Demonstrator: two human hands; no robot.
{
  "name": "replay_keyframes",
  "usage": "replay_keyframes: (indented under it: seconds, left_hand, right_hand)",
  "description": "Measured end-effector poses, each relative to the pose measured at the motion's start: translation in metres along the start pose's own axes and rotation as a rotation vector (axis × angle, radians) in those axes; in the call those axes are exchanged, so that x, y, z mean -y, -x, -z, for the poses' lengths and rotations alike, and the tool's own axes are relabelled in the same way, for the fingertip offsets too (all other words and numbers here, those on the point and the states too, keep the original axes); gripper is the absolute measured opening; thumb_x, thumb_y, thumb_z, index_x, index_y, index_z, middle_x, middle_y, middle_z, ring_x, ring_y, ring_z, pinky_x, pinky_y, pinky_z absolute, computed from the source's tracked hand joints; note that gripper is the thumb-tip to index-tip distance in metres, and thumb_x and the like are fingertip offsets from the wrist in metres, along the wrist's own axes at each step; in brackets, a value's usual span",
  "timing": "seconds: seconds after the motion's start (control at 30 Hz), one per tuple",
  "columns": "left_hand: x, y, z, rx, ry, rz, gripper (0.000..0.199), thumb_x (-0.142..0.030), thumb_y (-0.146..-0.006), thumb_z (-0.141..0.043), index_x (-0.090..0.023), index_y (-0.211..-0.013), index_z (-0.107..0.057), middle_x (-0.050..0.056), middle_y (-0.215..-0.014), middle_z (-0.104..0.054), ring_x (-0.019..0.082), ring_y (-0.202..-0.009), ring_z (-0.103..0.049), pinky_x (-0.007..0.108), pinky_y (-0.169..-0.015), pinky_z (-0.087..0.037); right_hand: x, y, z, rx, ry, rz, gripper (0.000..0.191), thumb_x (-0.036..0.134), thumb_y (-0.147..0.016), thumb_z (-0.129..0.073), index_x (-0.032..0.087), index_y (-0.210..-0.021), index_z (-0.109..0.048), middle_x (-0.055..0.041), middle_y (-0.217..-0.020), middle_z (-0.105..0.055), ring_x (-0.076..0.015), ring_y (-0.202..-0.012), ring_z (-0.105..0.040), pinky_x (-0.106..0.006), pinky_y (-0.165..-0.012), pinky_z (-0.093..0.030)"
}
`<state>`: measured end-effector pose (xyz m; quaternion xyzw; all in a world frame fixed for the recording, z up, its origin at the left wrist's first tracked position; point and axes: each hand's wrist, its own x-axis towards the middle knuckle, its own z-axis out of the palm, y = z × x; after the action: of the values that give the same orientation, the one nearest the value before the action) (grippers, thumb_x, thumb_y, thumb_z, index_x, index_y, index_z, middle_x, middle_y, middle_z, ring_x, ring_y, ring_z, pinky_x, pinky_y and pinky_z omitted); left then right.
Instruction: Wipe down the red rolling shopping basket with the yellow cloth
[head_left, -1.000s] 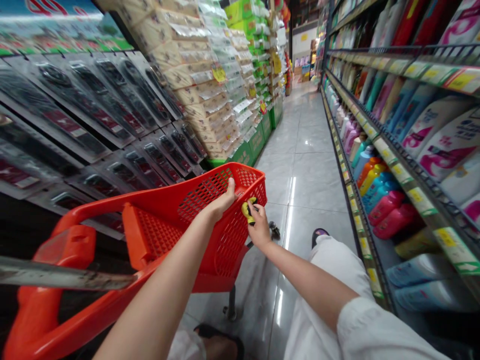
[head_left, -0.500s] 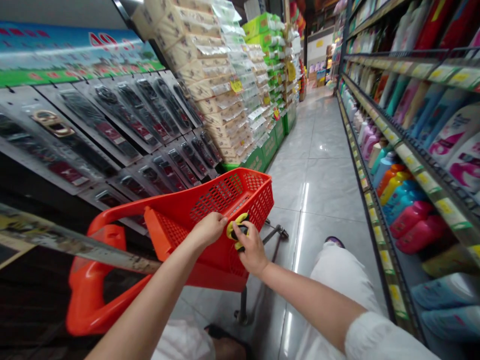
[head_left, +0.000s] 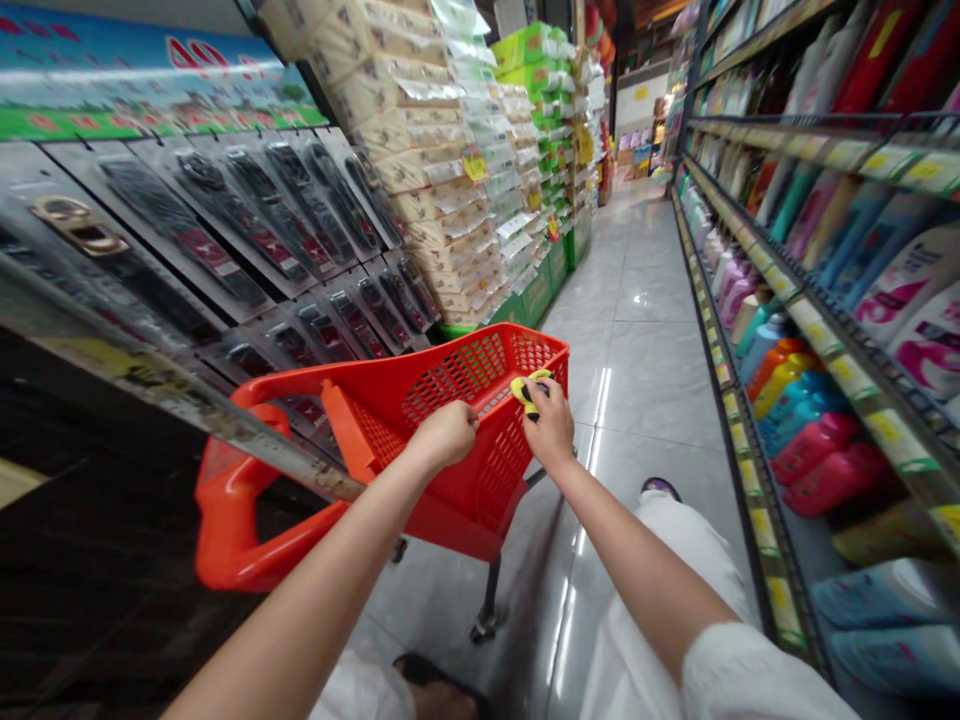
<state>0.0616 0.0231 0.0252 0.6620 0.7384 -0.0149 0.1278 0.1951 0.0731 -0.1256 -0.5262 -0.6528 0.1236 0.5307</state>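
Yellow-and-black object (head_left: 517, 390): in the right hand (head_left: 551, 428), pinched between thumb and fingers, at the near-side rim of the red cart (head_left: 457, 515), toward its front end. Fingers cover part of it, so can't ID it.

Left hand (head_left: 444, 435): curled, at the same rim, nearer the handle (head_left: 225, 525), just apart from the right hand. Can't tell if it's gripping the rim or only resting there.

Cart: perforated basket walls, slanted red panel (head_left: 349, 430) inside near the handle end, dark legs on casters (head_left: 484, 630). Scuffed metal pole (head_left: 255, 430) cuts diagonally across the view in front of the handle.

Under and beside: grey glossy tile floor (head_left: 645, 370), the person's white trousers (head_left: 690, 560), dark footwear (head_left: 661, 488).

Left of cart: rows of hanging clear-packed belts (head_left: 202, 230), one with a gold-toned buckle, below a blue-and-green banner (head_left: 150, 85). Beyond: tall stack of beige packs (head_left: 442, 190), then bright green packs (head_left: 532, 60), green base (head_left: 536, 300) along the floor.

Right: long shelving (head_left: 814, 310) with yellow-and-green price tags, loaded with bottles (head_left: 832, 465) in several colours.
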Motion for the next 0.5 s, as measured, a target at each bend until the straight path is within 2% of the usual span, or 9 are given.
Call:
replay_keyframes:
  seconds: [0.07, 0.13, 0.23, 0.33, 0.4, 0.43, 0.47, 0.5]
  left_hand:
    - [-0.006, -0.007, -0.001, 0.005, -0.019, -0.016, 0.018, -0.018, -0.080, -0.052, -0.018, -0.070, -0.067, 0.002, -0.063, -0.059, 0.015, -0.061, -0.052, 0.025, -0.057, -0.031]
    - [-0.012, -0.012, -0.001, 0.000, -0.031, -0.047, 0.018, -0.018, -0.080, -0.051, -0.017, -0.070, -0.067, 0.003, -0.064, -0.060, 0.016, -0.063, -0.053, 0.025, -0.058, -0.032]
    - [-0.020, -0.011, 0.002, -0.023, -0.037, -0.123, 0.018, -0.017, -0.079, -0.053, -0.017, -0.069, -0.067, 0.005, -0.065, -0.063, 0.018, -0.068, -0.058, 0.026, -0.063, -0.037]
    - [-0.023, 0.011, 0.010, -0.102, 0.016, -0.273, 0.019, -0.019, -0.081, -0.053, -0.018, -0.071, -0.069, 0.009, -0.074, -0.068, 0.021, -0.077, -0.062, 0.028, -0.072, -0.042]
    - [-0.015, 0.039, 0.016, -0.224, 0.126, -0.427, 0.020, -0.023, -0.085, -0.052, -0.020, -0.079, -0.072, 0.009, -0.085, -0.071, 0.021, -0.083, -0.064, 0.029, -0.078, -0.045]
    - [-0.007, 0.056, 0.020, -0.333, 0.189, -0.511, 0.021, -0.025, -0.087, -0.051, -0.021, -0.085, -0.072, 0.008, -0.091, -0.072, 0.021, -0.085, -0.064, 0.029, -0.079, -0.045]
    - [0.003, 0.073, 0.023, -0.497, 0.246, -0.559, 0.020, -0.027, -0.088, -0.052, -0.022, -0.088, -0.072, 0.007, -0.091, -0.072, 0.020, -0.083, -0.064, 0.029, -0.079, -0.046]
    - [0.014, 0.089, 0.027, -0.724, 0.295, -0.564, 0.016, -0.028, -0.088, -0.055, -0.023, -0.084, -0.070, 0.005, -0.084, -0.070, 0.019, -0.078, -0.062, 0.029, -0.077, -0.045]
  right_hand:
    - [0.004, 0.000, 0.008, 0.065, 0.025, 0.081, 0.061, 0.009, -0.074, -0.057, 0.031, -0.131, -0.059, -0.0057, -0.132, -0.052, -0.0238, -0.116, -0.053, -0.036, -0.100, -0.047]
    - [-0.001, -0.005, 0.017, 0.089, 0.051, 0.104, 0.061, 0.008, -0.074, -0.057, 0.033, -0.130, -0.060, -0.0039, -0.132, -0.053, -0.0236, -0.111, -0.054, -0.036, -0.098, -0.048]
    - [-0.022, -0.019, 0.027, 0.018, 0.090, -0.007, 0.060, 0.007, -0.076, -0.054, 0.032, -0.130, -0.060, -0.0052, -0.129, -0.054, -0.0236, -0.105, -0.056, -0.037, -0.093, -0.050]
    - [-0.038, -0.025, 0.029, -0.026, 0.100, -0.080, 0.061, 0.009, -0.077, -0.053, 0.031, -0.133, -0.058, -0.0075, -0.129, -0.051, -0.0244, -0.107, -0.056, -0.038, -0.093, -0.050]
    - [-0.040, -0.024, 0.027, -0.028, 0.106, -0.089, 0.062, 0.011, -0.077, -0.055, 0.031, -0.136, -0.055, -0.0089, -0.129, -0.049, -0.0254, -0.109, -0.055, -0.039, -0.093, -0.050]
    - [-0.039, -0.022, 0.026, -0.029, 0.108, -0.095, 0.062, 0.013, -0.077, -0.056, 0.030, -0.137, -0.054, -0.0097, -0.130, -0.048, -0.0259, -0.109, -0.055, -0.040, -0.093, -0.050]
    - [-0.037, -0.021, 0.025, -0.031, 0.107, -0.106, 0.062, 0.013, -0.078, -0.056, 0.030, -0.138, -0.053, -0.0105, -0.130, -0.047, -0.0263, -0.109, -0.056, -0.040, -0.092, -0.050]
    - [-0.035, -0.020, 0.024, -0.032, 0.103, -0.121, 0.062, 0.014, -0.078, -0.056, 0.029, -0.138, -0.052, -0.0111, -0.129, -0.047, -0.0265, -0.109, -0.056, -0.041, -0.092, -0.050]
